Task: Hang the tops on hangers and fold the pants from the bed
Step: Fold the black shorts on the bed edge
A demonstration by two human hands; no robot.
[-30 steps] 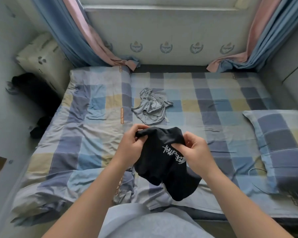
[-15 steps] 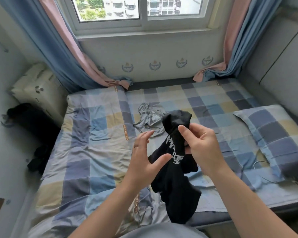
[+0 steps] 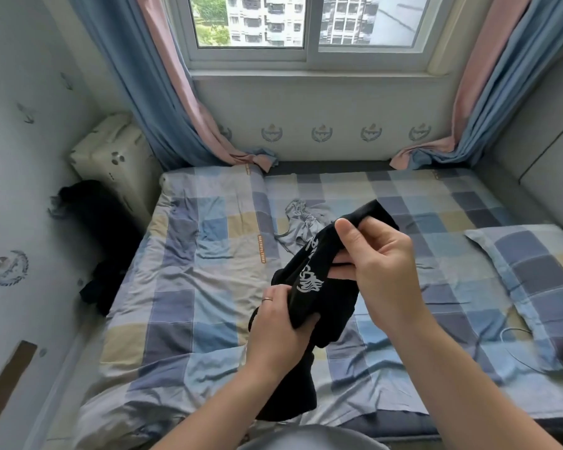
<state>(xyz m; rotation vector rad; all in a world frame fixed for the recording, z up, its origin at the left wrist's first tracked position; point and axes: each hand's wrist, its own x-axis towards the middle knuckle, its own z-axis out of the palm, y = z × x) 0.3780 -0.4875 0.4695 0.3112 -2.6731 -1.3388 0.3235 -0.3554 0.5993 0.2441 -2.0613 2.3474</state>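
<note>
Gripping the lower bunch of the black garment in curled fingers, the left hand is holding it above the middle of the bed, toward the near edge. A crumpled grey garment is lying behind it, nearer the far edge. The right hand is pinching the black cloth's upper end between thumb and fingers. The person is probably working out what the piece is. The next move is likely finding a waistband or collar and shaking it open.
</note>
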